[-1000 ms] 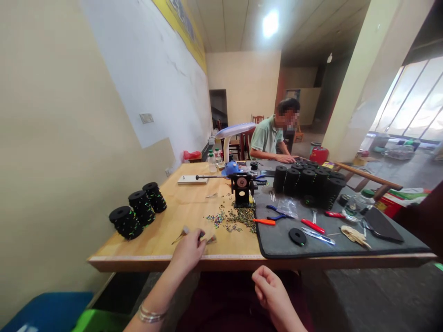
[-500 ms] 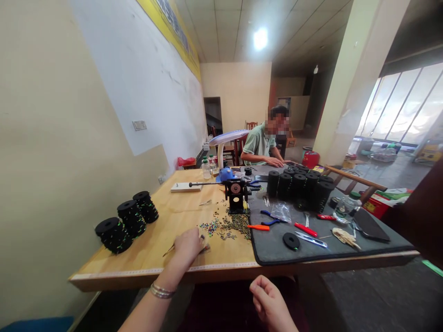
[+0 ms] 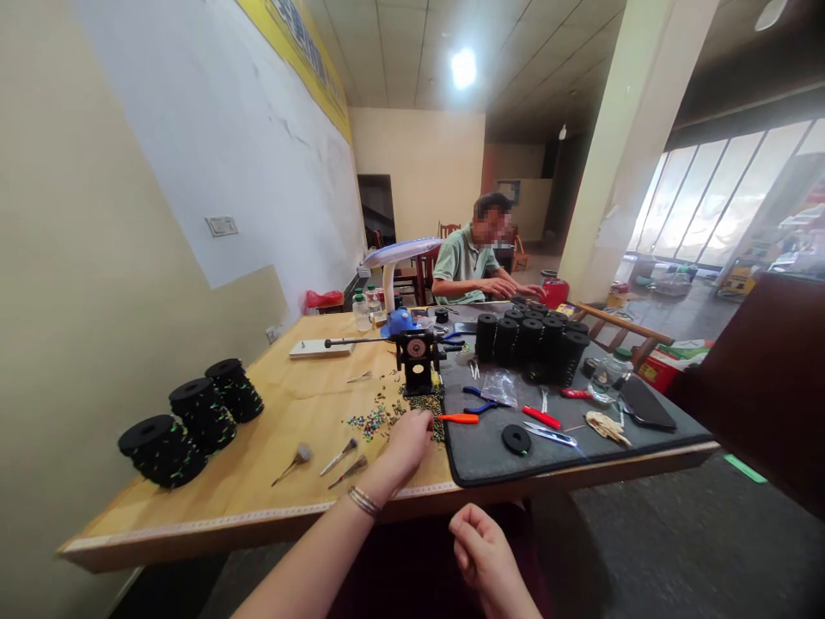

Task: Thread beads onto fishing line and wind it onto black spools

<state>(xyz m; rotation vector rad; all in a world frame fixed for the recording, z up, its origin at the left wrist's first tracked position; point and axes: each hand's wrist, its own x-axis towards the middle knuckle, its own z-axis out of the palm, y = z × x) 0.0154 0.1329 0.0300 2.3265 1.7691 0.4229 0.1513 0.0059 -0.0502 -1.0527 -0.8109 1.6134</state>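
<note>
My left hand (image 3: 408, 441) reaches over the wooden table (image 3: 302, 413), its fingertips at the edge of a scatter of small coloured beads (image 3: 387, 417); the fingers are curled down and I cannot see what they hold. Three thin pin-like tools (image 3: 326, 460) lie on the wood just left of my wrist, which carries a metal bracelet. My right hand (image 3: 480, 546) hangs below the table edge over my lap, fingers curled loosely with nothing visible in them.
A black hand-crank winder (image 3: 417, 361) stands behind the beads. Black spools (image 3: 193, 413) sit at left, more spools (image 3: 532, 337) on a grey mat (image 3: 554, 447) with pliers (image 3: 480, 404), cutters and a black disc (image 3: 516, 438). A person in a green shirt (image 3: 461, 262) works at the far end.
My left hand let go of the pin tools and moved right to the bead pile. The view swung right, shifting the table leftward in frame. My right hand stayed in my lap.
</note>
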